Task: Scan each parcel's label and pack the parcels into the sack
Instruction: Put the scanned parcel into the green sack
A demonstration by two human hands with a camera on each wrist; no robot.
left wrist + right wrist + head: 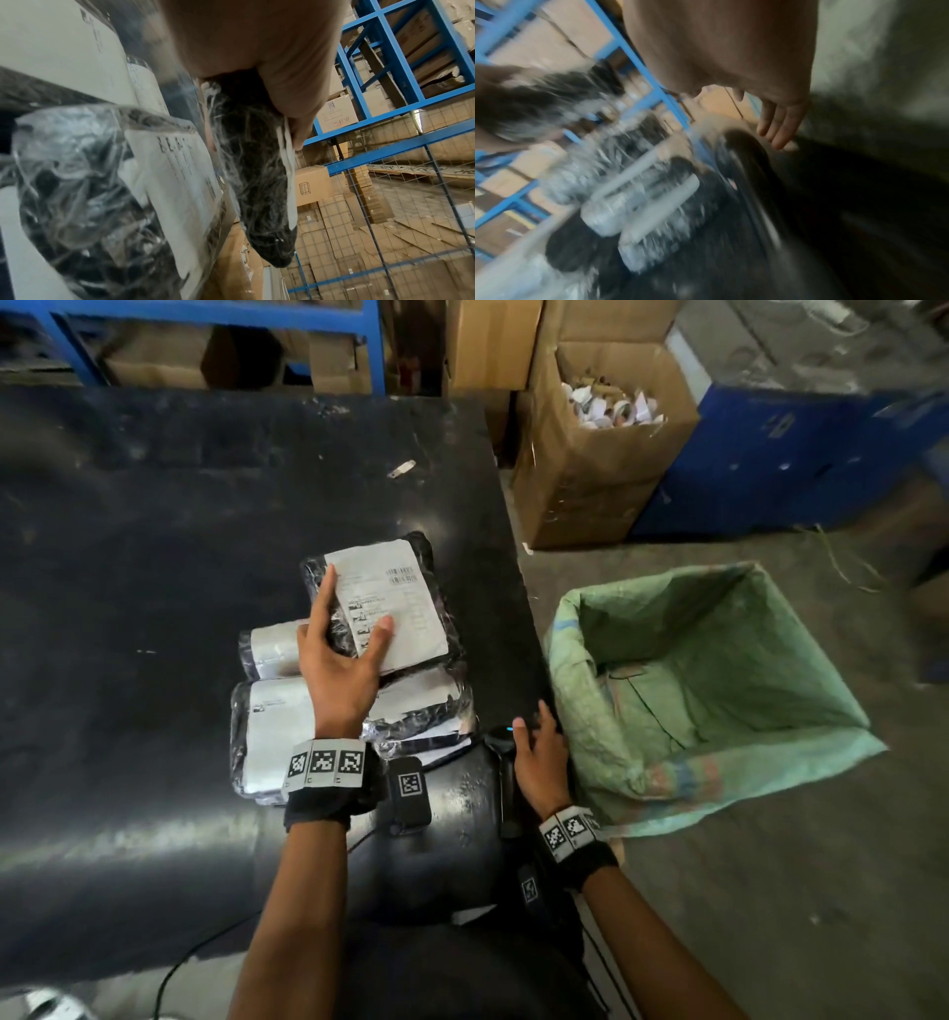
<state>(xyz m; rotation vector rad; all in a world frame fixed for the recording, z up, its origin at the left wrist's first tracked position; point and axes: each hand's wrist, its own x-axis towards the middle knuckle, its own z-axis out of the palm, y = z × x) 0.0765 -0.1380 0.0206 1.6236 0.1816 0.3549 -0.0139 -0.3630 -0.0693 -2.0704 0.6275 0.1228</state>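
The left hand [339, 660] grips the top parcel [405, 588], thumb on its label, above the other parcels [272, 726] piled on the counter [154, 531]. The right hand [539, 752], fingers relaxed, touches the scanner [500, 737] beside that pile; past it stands the green sack [719, 762].

Top parcel [395, 603]: black goods in clear plastic, white label face up, barcode at its 1 o'clock corner; lies on the others. Three more labelled parcels [272, 737] beneath it, at 6 to 8 o'clock. Sack [708, 690]: green woven, mouth open, on floor at 3 o'clock of the parcels.
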